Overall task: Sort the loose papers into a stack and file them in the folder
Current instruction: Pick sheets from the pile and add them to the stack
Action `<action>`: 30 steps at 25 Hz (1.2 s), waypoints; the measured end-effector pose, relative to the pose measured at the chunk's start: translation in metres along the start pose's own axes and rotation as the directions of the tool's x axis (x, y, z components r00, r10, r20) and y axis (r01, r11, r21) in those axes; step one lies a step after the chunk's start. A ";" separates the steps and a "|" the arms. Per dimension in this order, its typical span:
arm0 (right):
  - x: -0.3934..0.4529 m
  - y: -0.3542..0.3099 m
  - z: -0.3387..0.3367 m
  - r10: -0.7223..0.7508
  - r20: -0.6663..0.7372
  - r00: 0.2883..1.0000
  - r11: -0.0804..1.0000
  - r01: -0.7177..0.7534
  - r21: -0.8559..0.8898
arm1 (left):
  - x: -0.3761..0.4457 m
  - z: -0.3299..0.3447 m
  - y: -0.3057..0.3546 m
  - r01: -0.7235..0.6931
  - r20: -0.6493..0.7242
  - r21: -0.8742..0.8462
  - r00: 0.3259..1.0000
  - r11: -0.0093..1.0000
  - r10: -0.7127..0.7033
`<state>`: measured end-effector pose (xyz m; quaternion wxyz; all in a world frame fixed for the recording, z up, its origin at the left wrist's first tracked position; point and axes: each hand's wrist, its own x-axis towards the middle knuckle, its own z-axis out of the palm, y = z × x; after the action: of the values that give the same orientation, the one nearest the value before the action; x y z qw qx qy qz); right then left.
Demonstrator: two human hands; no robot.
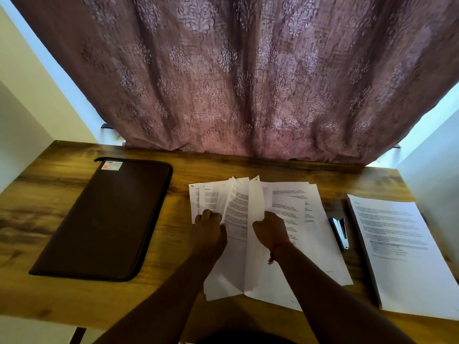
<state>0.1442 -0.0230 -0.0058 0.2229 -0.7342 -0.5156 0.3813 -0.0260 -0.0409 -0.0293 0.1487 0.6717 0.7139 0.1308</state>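
Observation:
Several loose printed papers [293,209] lie fanned and overlapping in the middle of the wooden desk [173,289]. My left hand [210,230] grips the left part of the pile, its fingers curled over the sheets' edges. My right hand [270,229] pinches a few sheets [255,202] that stand lifted and bent up from the pile. A dark brown zip folder [106,219] lies shut on the desk to the left, apart from the papers.
A neat stack of printed pages [402,249] sits at the desk's right end. A stapler [340,232] lies between that stack and the loose papers. A mauve patterned curtain [236,75] hangs behind the desk's back edge.

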 end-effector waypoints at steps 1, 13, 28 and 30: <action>0.000 0.000 0.000 0.000 -0.003 1.000 1.000 0.000 -0.006 | 0.000 0.000 0.000 -0.011 0.010 -0.035 1.000 0.999 0.011; 0.002 -0.004 0.004 0.038 0.059 0.998 0.999 -0.037 -0.026 | 0.005 -0.006 0.016 0.113 0.162 -0.499 0.986 0.859 -0.036; -0.003 -0.037 -0.005 0.045 0.221 0.974 0.989 -0.012 -0.150 | -0.012 -0.016 0.020 0.237 0.493 -0.657 0.853 0.716 0.170; -0.001 -0.039 -0.010 0.048 0.245 0.968 0.982 -0.001 -0.188 | -0.014 -0.016 0.019 0.214 0.507 -0.644 0.838 0.734 0.201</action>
<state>0.1286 -0.0091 0.0286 0.0819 -0.7047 -0.5637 0.4231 -0.0143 -0.0536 -0.0067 0.5803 0.5761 0.5453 0.1845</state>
